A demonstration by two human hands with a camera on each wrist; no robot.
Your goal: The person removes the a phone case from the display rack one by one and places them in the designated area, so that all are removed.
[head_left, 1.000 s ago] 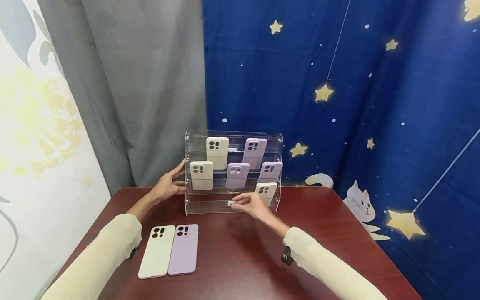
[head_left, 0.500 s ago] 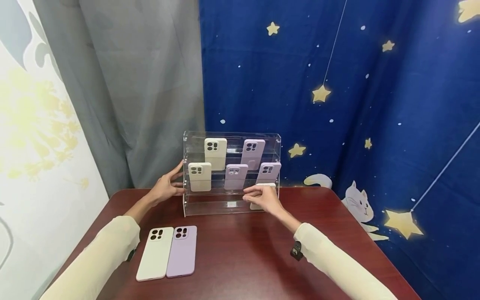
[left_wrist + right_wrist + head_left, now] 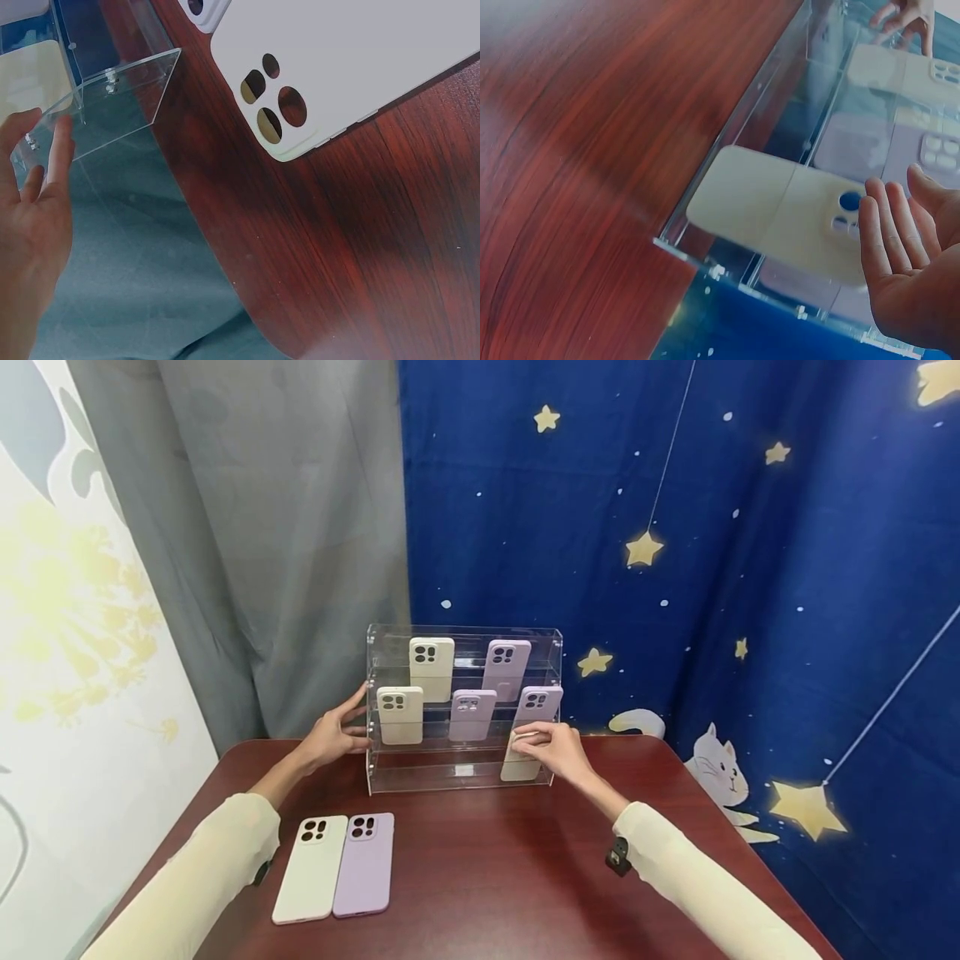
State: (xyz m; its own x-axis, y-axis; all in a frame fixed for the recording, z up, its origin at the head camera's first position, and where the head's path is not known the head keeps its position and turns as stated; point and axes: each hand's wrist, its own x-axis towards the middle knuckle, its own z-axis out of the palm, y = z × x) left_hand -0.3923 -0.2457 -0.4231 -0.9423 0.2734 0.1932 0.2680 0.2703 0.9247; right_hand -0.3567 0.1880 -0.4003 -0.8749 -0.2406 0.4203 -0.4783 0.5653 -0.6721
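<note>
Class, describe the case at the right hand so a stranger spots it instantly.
On the red-brown table stands a clear tiered rack. At the right end of its lowest tier, by the right hand, is a cream case: that tier's only one, unlike the lilac case above.

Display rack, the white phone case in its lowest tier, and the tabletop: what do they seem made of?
Display rack: clear and glossy, likely acrylic; things behind show through and edges catch light, though glass is possible.
White phone case: matte, probably silicone or soft-coated plastic; even colour, little glare.
Tabletop: wood or wood-look laminate with slight sheen, judging by its streaky reddish grain.
</note>
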